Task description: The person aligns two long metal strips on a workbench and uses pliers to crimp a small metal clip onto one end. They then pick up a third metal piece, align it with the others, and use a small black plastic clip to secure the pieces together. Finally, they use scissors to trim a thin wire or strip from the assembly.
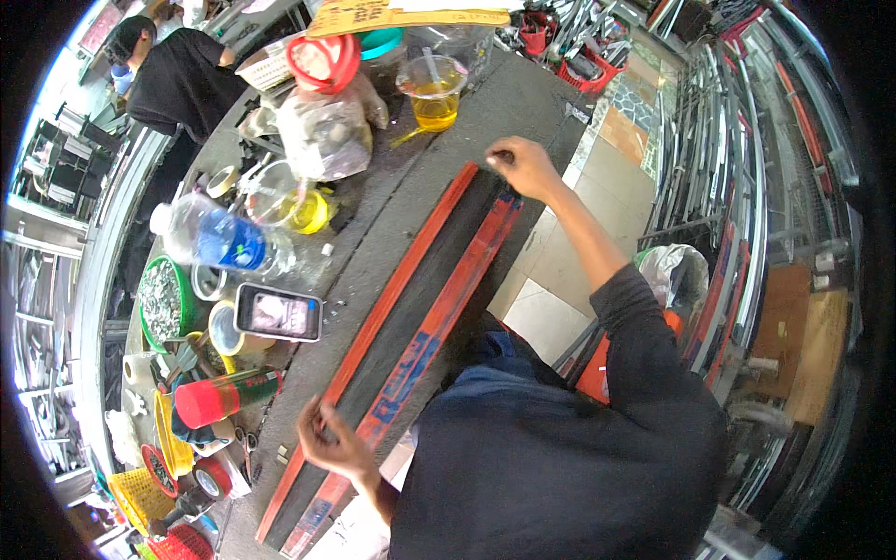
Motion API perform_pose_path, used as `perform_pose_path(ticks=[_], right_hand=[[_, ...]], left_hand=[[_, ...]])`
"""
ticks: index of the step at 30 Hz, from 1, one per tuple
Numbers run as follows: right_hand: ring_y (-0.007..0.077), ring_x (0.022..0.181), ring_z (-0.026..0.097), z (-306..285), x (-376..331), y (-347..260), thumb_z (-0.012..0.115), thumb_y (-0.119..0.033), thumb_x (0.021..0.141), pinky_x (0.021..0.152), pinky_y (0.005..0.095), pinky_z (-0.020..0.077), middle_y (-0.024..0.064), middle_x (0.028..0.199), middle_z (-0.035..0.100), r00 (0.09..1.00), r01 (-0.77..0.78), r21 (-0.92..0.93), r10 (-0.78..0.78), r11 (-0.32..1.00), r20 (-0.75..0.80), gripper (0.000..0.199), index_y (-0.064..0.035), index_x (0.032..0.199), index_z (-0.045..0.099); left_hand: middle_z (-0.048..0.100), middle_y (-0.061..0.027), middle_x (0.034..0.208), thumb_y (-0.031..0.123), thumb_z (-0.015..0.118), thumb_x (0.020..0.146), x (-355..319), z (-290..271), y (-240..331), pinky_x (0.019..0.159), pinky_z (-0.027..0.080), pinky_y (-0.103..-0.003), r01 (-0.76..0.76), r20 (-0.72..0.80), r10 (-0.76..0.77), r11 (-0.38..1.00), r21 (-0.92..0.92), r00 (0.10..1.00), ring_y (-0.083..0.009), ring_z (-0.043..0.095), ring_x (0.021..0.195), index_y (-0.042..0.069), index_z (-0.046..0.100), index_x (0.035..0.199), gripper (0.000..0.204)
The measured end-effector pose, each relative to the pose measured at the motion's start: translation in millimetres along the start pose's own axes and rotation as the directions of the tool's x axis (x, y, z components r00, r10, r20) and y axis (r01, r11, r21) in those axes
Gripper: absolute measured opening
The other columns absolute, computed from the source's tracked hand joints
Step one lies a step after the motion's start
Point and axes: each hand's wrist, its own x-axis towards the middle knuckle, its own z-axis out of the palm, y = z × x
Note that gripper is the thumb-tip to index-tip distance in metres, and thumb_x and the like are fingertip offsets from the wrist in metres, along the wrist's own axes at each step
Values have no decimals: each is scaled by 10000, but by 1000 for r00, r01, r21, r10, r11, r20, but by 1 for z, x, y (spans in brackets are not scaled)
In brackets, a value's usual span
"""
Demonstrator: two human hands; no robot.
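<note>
Two long red bars [401, 271] lie roughly side by side on the dark workbench, running from lower left to upper right; the nearer bar [457, 280] has blue patches along it. My left hand [338, 450] is over the lower part of the farther bar, fingers loosely bent and apart, with a dark gap between thumb and fingers. Whether it touches the bar is unclear. Beyond the upper ends of the bars, my right hand [525, 168] is curled, its fingertips meeting the thumb. Anything inside that curl is too small to make out.
Along the bench's left side are a phone [278, 312], a plastic bottle [210, 235], a red-capped can [227, 399], scissors [246, 448] and a green basin [166, 301]. A cup of yellow liquid [434, 98] stands farther back. Metal profiles [719, 159] fill racks rightward. Another person [182, 79] works upper left.
</note>
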Motion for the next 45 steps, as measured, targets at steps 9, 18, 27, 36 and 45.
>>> perform_pose_path(ticks=[9, 18, 27, 36, 45], right_hand=[[278, 893, 806, 24, 14, 23, 926, -284, 998, 864, 426, 631, 155, 961, 842, 971, -176, 224, 133, 958, 197, 309, -12, 1126, 854], [284, 782, 753, 29, 4, 22, 938, -188, 969, 774, 423, 591, 135, 883, 806, 986, -162, 414, 130, 896, 105, 201, -24, 1028, 837], [289, 877, 804, 23, 5, 26, 951, -140, 953, 836, 425, 614, 136, 958, 837, 998, -17, 303, -2, 953, 63, 186, -14, 1027, 836], [308, 956, 812, 27, 6, 34, 921, -111, 973, 910, 439, 618, 165, 1013, 841, 986, -118, 300, 76, 947, 149, 200, 19, 1089, 823], [284, 931, 781, 26, 6, 43, 908, -137, 1001, 900, 424, 596, 145, 997, 828, 985, -69, 352, 7, 933, 173, 196, 15, 1090, 819]], left_hand=[[732, -204, 1354, 224, 854, 1024, 35, 193, 78, 1163, 496, -577, -335, 366, 271, 934, 123, 890, -436, 669, 1299, 36, 759, 1384, 418], [725, -184, 1267, 220, 798, 1045, 29, 224, 58, 1090, 517, -564, -303, 266, 247, 933, 193, 932, -432, 663, 1191, 32, 785, 1231, 264], [731, -117, 1239, 337, 972, 896, 27, 219, 72, 1073, 546, -535, -311, 232, 263, 928, 204, 936, -386, 680, 1206, 70, 822, 1146, 395], [723, -99, 1288, 443, 966, 924, 25, 217, 70, 1091, 544, -532, -316, 216, 272, 927, 202, 938, -362, 670, 1246, 82, 855, 1147, 438], [691, -99, 1319, 443, 904, 1001, 19, 222, 65, 1098, 540, -531, -297, 227, 246, 928, 226, 942, -363, 667, 1259, 148, 881, 1254, 389]])
